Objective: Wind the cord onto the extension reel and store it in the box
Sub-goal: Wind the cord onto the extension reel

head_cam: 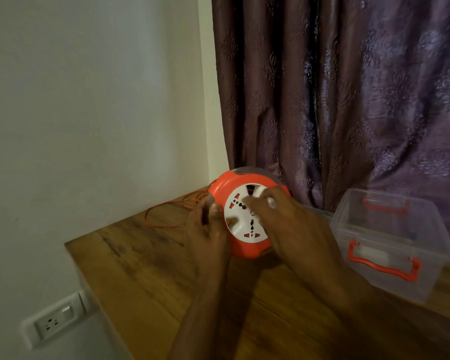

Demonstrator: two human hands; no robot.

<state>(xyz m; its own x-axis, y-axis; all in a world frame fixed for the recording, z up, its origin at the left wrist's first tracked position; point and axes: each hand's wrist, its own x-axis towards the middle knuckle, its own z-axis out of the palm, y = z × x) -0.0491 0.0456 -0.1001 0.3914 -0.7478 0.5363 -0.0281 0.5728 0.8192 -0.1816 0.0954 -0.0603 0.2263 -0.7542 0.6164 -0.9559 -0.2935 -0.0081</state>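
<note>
Low on the white wall [89,113] at far left sits a white socket plate [56,319] with a switch, below the edge of the wooden surface [146,268]. On that surface, near the wall corner, a thin red cord [164,226] lies in loose loops and runs toward the extension reel [244,252], an orange drum with a white socket face that stands tilted on its edge at the middle of the surface, its face turned toward the camera. The left hand [209,237] grips the reel's left rim, thumb curled over the front edge and the other fingers hidden behind it. The right hand [286,224] lies across the right side of the white face, its fingers bent onto the face near the sockets; motion blur hides whether they pinch a knob or merely press on it. Behind the reel hangs a purple patterned curtain [348,87]. At far right, just beside the right wrist, a clear plastic box [431,276] with orange handles rests on the surface, open at the top, apart from the reel.
</note>
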